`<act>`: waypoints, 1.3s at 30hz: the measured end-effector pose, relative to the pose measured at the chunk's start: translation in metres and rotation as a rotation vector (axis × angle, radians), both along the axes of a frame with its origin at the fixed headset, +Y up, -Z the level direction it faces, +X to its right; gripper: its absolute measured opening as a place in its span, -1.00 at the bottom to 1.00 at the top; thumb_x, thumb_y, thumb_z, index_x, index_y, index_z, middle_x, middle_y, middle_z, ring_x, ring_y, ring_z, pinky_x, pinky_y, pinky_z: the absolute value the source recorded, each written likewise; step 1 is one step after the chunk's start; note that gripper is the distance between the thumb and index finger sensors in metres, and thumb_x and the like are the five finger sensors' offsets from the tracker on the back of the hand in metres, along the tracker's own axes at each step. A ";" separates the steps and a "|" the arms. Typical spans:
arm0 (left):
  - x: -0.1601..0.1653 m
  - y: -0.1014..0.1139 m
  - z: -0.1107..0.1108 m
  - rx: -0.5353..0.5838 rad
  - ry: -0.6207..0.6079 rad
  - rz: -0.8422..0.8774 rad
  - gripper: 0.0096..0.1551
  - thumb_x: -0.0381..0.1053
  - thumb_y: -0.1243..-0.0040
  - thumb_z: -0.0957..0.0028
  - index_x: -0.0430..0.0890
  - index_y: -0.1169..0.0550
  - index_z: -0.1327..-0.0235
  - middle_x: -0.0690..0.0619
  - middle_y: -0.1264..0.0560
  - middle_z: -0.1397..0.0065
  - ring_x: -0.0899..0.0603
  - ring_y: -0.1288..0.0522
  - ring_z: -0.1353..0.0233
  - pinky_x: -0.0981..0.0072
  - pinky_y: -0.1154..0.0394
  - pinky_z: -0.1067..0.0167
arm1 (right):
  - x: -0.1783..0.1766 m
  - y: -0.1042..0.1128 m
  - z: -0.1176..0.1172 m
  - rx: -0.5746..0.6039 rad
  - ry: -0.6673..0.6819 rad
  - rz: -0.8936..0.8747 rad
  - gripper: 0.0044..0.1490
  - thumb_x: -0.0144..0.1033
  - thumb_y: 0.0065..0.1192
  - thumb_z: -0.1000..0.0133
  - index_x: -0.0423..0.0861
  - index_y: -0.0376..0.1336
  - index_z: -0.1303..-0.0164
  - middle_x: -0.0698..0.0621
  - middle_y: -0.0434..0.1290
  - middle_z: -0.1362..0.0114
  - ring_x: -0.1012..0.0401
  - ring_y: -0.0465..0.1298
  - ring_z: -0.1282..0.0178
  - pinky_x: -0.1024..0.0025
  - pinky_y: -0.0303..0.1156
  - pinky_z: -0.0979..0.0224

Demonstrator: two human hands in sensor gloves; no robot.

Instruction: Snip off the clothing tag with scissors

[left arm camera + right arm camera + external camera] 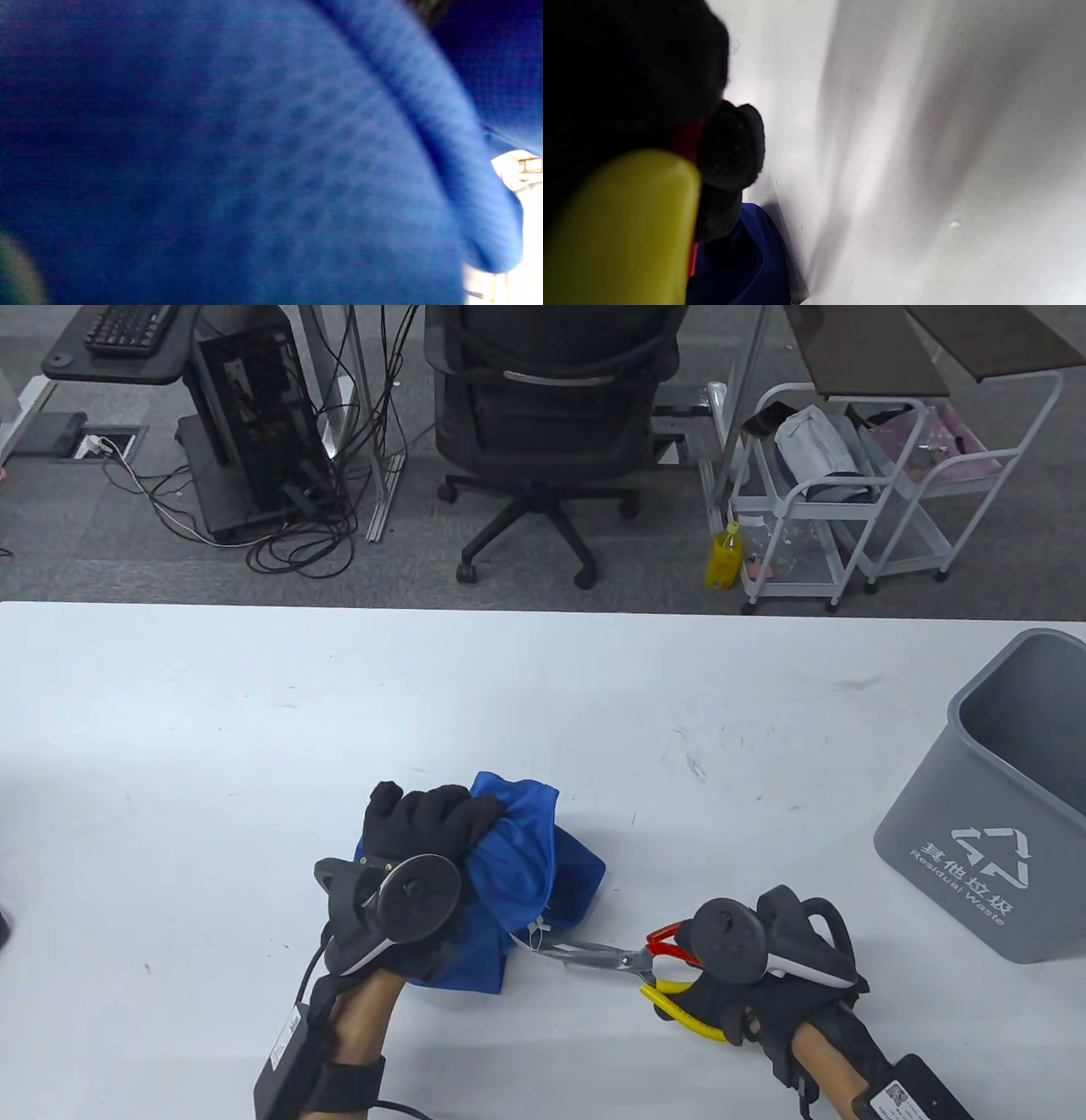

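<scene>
A bunched blue garment lies on the white table. My left hand grips it from above and presses it down; blue fabric fills the left wrist view. A small white tag hangs at the garment's lower right edge. My right hand holds scissors with red and yellow handles. The blades point left, with the tips at the tag. The yellow handle and a bit of blue cloth show in the right wrist view.
A grey waste bin stands at the table's right edge. Beyond the table's far edge are an office chair, a computer tower with cables and white wire carts.
</scene>
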State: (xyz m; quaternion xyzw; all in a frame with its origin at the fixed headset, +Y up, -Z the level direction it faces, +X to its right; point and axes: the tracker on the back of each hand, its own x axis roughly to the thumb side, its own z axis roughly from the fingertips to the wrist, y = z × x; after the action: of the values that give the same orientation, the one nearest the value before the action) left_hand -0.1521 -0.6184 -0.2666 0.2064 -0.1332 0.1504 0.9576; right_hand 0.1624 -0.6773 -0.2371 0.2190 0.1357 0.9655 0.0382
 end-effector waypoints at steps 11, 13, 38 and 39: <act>0.001 0.000 0.000 -0.001 -0.003 -0.008 -0.45 0.14 -0.44 0.19 0.31 -0.55 -0.14 0.14 -0.57 -0.31 -0.10 -0.63 -0.23 -0.43 -0.28 -0.44 | 0.008 0.007 -0.001 0.016 -0.007 -0.097 -0.16 0.54 0.36 0.28 0.06 0.45 0.08 -0.09 0.63 0.12 0.11 0.58 0.54 0.15 0.56 0.49; 0.001 0.000 0.000 -0.001 -0.003 -0.010 -0.45 0.14 -0.44 0.19 0.31 -0.54 -0.14 0.14 -0.57 -0.32 -0.10 -0.63 -0.23 -0.42 -0.28 -0.44 | 0.008 0.008 -0.001 0.020 -0.007 -0.098 -0.15 0.55 0.36 0.28 0.06 0.45 0.08 -0.08 0.63 0.12 0.11 0.58 0.54 0.16 0.56 0.50; 0.004 -0.002 0.000 -0.001 -0.009 -0.018 -0.44 0.14 -0.44 0.19 0.31 -0.54 -0.14 0.14 -0.57 -0.32 -0.10 -0.62 -0.23 -0.43 -0.28 -0.44 | -0.002 0.006 -0.006 0.008 0.057 -0.158 -0.22 0.51 0.38 0.26 0.05 0.48 0.18 -0.06 0.66 0.23 0.14 0.57 0.65 0.18 0.55 0.60; 0.004 -0.002 0.000 -0.001 -0.009 -0.018 -0.44 0.14 -0.44 0.19 0.31 -0.54 -0.14 0.14 -0.57 -0.32 -0.10 -0.62 -0.24 -0.43 -0.27 -0.44 | -0.002 0.006 -0.007 0.013 0.057 -0.157 -0.24 0.50 0.38 0.26 0.05 0.49 0.20 -0.05 0.66 0.25 0.15 0.56 0.67 0.19 0.54 0.61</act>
State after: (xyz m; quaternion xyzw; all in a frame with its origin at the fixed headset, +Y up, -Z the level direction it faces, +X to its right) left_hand -0.1482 -0.6200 -0.2661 0.2040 -0.1390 0.1428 0.9585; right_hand 0.1600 -0.6712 -0.2437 0.2567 0.1129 0.9537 0.1085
